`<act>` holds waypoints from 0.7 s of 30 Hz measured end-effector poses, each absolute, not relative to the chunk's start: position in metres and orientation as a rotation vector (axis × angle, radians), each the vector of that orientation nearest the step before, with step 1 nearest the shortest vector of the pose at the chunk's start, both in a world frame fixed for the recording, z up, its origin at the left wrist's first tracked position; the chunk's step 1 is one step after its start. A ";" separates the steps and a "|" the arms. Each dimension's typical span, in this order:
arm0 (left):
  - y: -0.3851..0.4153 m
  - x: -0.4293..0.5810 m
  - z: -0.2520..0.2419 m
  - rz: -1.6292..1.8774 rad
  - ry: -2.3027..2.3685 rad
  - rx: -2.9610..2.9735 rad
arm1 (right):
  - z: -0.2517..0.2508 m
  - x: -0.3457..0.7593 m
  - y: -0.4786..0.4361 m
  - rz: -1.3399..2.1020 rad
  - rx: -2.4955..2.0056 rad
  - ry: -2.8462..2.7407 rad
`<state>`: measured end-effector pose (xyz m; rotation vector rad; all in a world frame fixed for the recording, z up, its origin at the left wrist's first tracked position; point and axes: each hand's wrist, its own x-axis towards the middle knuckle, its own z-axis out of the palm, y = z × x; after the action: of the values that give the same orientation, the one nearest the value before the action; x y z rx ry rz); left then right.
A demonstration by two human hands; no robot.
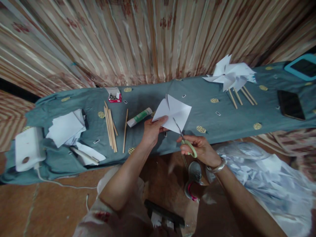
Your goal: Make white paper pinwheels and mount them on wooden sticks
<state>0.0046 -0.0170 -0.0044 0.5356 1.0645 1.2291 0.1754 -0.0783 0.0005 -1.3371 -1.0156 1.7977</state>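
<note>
At the near edge of the surface (234, 123), the left hand (153, 129) pinches white paper (179, 110); the right hand (201, 148) curls round scissors (182, 135).

Left hand (153, 128) and right hand (199, 147), close together by the surface's (229, 123) near edge, both gripping!
Here's the left, fully in over the surface, thumb (161, 120) lying on top and fingers tucked beneath in a pinch; the left forearm (125, 177) slants in across that near edge, elbow bent. And there's the right, straddling the edge, fingers curled tight, tips turned towards the left hand! The right wrist (218, 163) sits outside the edge, palm side hidden, the right forearm (244, 196) angling away to the person's right.
</note>
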 end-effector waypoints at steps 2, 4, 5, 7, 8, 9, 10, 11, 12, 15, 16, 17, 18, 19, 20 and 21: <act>-0.017 0.004 -0.004 1.226 1.071 0.539 | 0.001 0.175 -0.078 1.798 -1.344 -1.010; -0.017 0.004 -0.003 1.224 1.069 0.537 | 0.002 0.174 -0.078 1.792 -1.355 -1.012; -0.017 0.004 -0.003 1.225 1.065 0.534 | 0.002 0.174 -0.078 1.788 -1.358 -1.020; -0.017 0.004 -0.002 1.229 1.058 0.526 | 0.003 0.174 -0.078 1.774 -1.357 -1.045; -0.017 0.004 -0.002 1.230 1.057 0.524 | 0.003 0.174 -0.078 1.768 -1.353 -1.059; -0.018 0.004 -0.003 1.230 1.057 0.525 | 0.003 0.174 -0.078 1.763 -1.349 -1.074; -0.018 0.005 -0.003 1.229 1.059 0.529 | 0.002 0.174 -0.078 1.759 -1.343 -1.091; -0.018 0.005 -0.003 1.228 1.062 0.533 | 0.002 0.174 -0.078 1.756 -1.336 -1.112; -0.018 0.005 -0.003 1.226 1.066 0.538 | 0.001 0.174 -0.079 1.754 -1.326 -1.138; -0.017 0.005 -0.003 1.225 1.076 0.545 | -0.001 0.175 -0.080 1.752 -1.288 -1.233; -0.016 0.004 -0.003 1.227 1.078 0.544 | -0.001 0.175 -0.080 1.752 -1.276 -1.263; -0.015 0.003 -0.003 1.234 1.079 0.541 | -0.001 0.176 -0.080 1.750 -1.266 -1.295; -0.014 0.002 -0.002 1.246 1.079 0.538 | -0.002 0.176 -0.081 1.750 -1.256 -1.328; -0.013 0.000 -0.002 1.263 1.078 0.533 | -0.002 0.177 -0.081 1.756 -1.246 -1.360; -0.011 -0.002 -0.002 1.282 1.074 0.529 | -0.002 0.179 -0.081 1.771 -1.235 -1.391; -0.010 -0.004 -0.001 1.300 1.067 0.526 | -0.002 0.180 -0.082 1.795 -1.223 -1.417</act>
<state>-0.0043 -0.0096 -0.0015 0.5264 1.0669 1.3000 0.1803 -0.0815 -0.0017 -1.2226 -1.4168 1.7954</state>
